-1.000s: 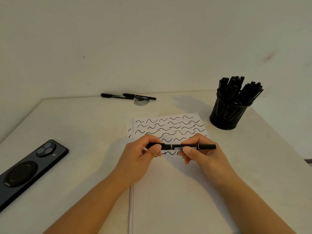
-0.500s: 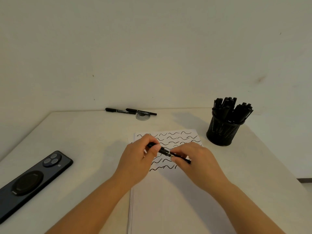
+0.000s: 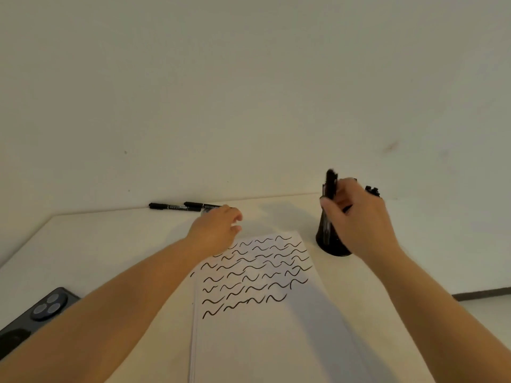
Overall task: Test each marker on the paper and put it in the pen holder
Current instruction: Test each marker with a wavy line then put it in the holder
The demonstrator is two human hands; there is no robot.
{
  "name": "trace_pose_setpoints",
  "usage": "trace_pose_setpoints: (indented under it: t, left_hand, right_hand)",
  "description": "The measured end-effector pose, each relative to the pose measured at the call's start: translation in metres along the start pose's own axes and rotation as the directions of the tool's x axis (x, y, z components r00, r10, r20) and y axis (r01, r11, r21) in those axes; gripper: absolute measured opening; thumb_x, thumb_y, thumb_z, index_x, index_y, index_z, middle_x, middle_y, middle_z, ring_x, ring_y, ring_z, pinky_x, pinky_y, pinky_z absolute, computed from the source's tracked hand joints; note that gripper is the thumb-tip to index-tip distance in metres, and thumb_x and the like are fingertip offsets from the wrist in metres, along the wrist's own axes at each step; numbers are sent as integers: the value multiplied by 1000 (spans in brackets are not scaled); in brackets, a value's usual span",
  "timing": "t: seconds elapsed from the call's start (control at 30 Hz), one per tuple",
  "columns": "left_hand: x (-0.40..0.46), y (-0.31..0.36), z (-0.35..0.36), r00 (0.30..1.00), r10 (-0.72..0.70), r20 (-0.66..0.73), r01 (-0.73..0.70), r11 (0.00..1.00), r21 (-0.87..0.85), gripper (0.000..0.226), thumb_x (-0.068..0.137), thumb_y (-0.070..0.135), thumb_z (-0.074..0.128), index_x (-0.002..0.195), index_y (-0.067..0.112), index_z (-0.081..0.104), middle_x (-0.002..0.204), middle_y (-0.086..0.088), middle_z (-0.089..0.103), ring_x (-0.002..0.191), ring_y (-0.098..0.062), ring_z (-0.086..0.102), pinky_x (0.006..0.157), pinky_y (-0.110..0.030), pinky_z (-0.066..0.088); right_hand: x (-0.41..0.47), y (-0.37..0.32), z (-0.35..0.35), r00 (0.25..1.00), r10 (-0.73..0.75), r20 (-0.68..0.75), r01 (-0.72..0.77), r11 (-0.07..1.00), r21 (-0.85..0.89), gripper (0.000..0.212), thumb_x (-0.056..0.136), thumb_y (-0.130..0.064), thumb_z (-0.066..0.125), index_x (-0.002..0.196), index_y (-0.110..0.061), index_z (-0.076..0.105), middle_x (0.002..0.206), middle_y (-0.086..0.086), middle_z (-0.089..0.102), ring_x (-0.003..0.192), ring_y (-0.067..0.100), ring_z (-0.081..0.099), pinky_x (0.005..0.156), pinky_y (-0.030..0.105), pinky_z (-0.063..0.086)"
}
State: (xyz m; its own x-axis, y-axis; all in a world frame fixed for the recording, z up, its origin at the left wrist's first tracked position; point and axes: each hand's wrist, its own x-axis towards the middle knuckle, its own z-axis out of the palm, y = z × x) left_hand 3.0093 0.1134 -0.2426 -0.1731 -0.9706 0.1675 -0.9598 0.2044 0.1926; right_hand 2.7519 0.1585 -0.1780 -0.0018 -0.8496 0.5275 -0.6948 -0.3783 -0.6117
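My right hand (image 3: 356, 217) holds a black marker (image 3: 330, 186) upright, right over the black mesh pen holder (image 3: 330, 241), which it partly hides. Other marker caps (image 3: 372, 190) stick up behind my fingers. My left hand (image 3: 217, 229) reaches toward the table's far edge, fingers loosely curled and holding nothing, just short of two black markers (image 3: 171, 207) lying there. The white paper (image 3: 262, 313) in the middle carries several rows of black wavy test lines.
A black phone (image 3: 36, 313) lies camera-side up at the table's left edge. The table (image 3: 110, 244) ends against a plain wall at the back. The floor shows past the right edge.
Both hands were on one marker over the paper. Now my right hand has carried it over the pen holder, and my left hand has let go and moved toward the two markers at the back.
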Motion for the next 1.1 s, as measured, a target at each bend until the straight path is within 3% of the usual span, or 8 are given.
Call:
trace_pose_setpoints:
  t: [0.17, 0.3, 0.5, 0.63, 0.73, 0.8, 0.9, 1.1]
  left_hand:
    - [38, -46, 12, 993, -118, 7, 116, 987, 113, 30, 95, 24, 40, 122, 18, 50, 121, -5, 53, 110, -25, 44, 84, -39, 43]
    - [56, -58, 18, 981, -190, -25, 191, 980, 54, 35, 92, 24, 44, 127, 19, 47, 128, -4, 50, 118, -26, 39, 92, -40, 41]
    - [68, -59, 30, 986, -166, -13, 166, 976, 139, 29, 92, 26, 47, 120, 22, 56, 121, -2, 55, 113, -25, 42, 85, -39, 42]
    - [71, -56, 38, 987, -137, -85, 146, 982, 118, 20, 91, 26, 51, 107, 19, 61, 110, -4, 59, 107, -26, 46, 80, -41, 42]
    - [72, -53, 41, 988, -114, -105, 128, 982, 138, 18, 91, 26, 51, 104, 17, 60, 106, -5, 60, 103, -26, 48, 78, -40, 40]
    - [72, -50, 42, 990, -91, -105, 106, 982, 154, 18, 92, 26, 48, 103, 16, 58, 105, -4, 60, 100, -25, 49, 76, -38, 39]
    - [71, -43, 41, 987, -44, -154, 63, 991, 115, 16, 94, 24, 46, 102, 14, 55, 101, -5, 63, 91, -27, 52, 72, -37, 37]
    - [61, -13, 23, 967, -16, -253, 5, 999, -42, 16, 95, 27, 44, 104, 16, 53, 94, -3, 64, 76, -28, 57, 61, -33, 37]
  right_hand:
    - [22, 12, -18, 974, 138, -178, -97, 971, 219, 13, 85, -27, 58, 97, -26, 53, 76, -18, 60, 67, -6, 57, 58, 16, 42]
    - [29, 24, -20, 963, 133, -236, -76, 969, 236, 13, 87, -27, 57, 98, -26, 50, 79, -19, 59, 72, -7, 56, 54, 4, 39]
    - [32, 40, -11, 968, 117, -222, -72, 977, 198, 15, 88, -24, 57, 95, -25, 44, 79, -22, 54, 72, -15, 53, 55, 7, 38]
    - [29, 47, -4, 982, 97, -163, -78, 989, 123, 28, 87, -18, 58, 108, -25, 43, 78, -21, 54, 70, -5, 55, 59, 14, 37]
    - [24, 46, 1, 989, 7, -149, 0, 999, 45, 59, 85, -15, 59, 129, -39, 29, 79, -21, 52, 72, -1, 56, 63, 13, 38]
    - [23, 45, 1, 988, -39, -152, 38, 999, -6, 65, 85, -15, 58, 131, -46, 24, 79, -18, 53, 70, 4, 56, 63, 16, 39]
    - [23, 44, 2, 984, -115, -136, 102, 990, -98, 54, 85, -12, 59, 127, -36, 35, 80, -9, 57, 68, 16, 57, 65, 29, 43]
    - [17, 48, 8, 960, -254, -115, 210, 929, -304, 27, 79, -2, 65, 105, -4, 61, 92, 13, 66, 80, 34, 59, 74, 37, 40]
